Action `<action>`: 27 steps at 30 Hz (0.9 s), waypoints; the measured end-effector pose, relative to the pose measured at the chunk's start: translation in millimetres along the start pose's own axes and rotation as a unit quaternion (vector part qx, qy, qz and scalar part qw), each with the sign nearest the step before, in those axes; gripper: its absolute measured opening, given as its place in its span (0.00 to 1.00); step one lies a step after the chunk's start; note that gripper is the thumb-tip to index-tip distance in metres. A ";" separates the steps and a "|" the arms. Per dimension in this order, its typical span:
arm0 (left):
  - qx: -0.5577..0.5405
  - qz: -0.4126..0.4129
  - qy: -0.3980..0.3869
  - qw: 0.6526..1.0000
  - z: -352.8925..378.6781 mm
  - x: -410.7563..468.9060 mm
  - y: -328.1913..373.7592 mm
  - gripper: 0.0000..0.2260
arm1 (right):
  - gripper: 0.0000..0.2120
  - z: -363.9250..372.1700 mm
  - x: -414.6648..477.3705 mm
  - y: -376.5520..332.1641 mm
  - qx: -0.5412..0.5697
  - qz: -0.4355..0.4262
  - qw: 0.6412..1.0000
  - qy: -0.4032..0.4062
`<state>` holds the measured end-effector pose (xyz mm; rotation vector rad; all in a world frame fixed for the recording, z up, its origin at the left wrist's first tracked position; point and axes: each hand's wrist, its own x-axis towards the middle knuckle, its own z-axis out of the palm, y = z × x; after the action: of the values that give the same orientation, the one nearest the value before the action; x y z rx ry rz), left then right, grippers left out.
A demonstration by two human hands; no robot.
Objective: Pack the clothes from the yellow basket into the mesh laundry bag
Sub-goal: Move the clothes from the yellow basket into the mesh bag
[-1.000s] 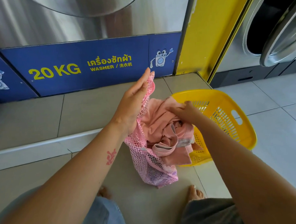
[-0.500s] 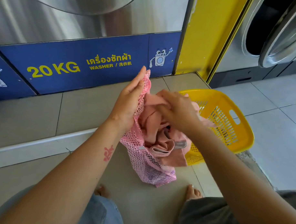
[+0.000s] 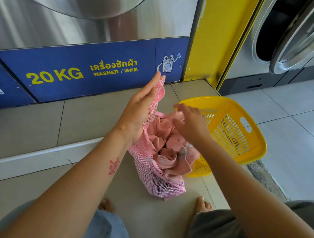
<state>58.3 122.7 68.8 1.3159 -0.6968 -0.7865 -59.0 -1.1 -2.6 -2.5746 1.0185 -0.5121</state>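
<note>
Head view, yellow basket (image 3: pixel 241 105) behind bag (image 3: pixel 154 176), washer (image 3: pixel 90 71) beyond

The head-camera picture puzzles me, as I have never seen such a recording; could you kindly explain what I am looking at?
No robot here: a camera worn on a person's head looks down at their own bare arms in a laundrette. The left hand grips the rim of a pink mesh laundry bag, holding it up and open above the tiled floor. The right hand, fingers spread and blurred, is over pink clothes sitting in the bag's mouth; it seems to hold nothing. A yellow basket lies tipped just behind, below a washer marked 20 KG.
</note>
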 end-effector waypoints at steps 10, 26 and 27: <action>0.012 -0.001 0.009 1.000 -2.7 2.6 -5.4 0.18 | 0.16 21.1 -11.7 59.0 0.296 0.271 0.906 -0.136; -0.042 -0.005 0.036 0.998 -11.3 -0.3 1.9 0.18 | 0.13 26.3 -28.4 -39.9 0.115 -0.170 0.970 -0.130; -0.037 -0.004 0.029 0.999 -9.7 -1.4 2.8 0.18 | 0.15 38.7 -33.3 -36.0 0.051 -0.185 0.964 -0.183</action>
<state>65.7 129.5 70.3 1.2703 -0.6117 -0.7695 -43.5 53.5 -28.6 -2.6365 0.3812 -0.1547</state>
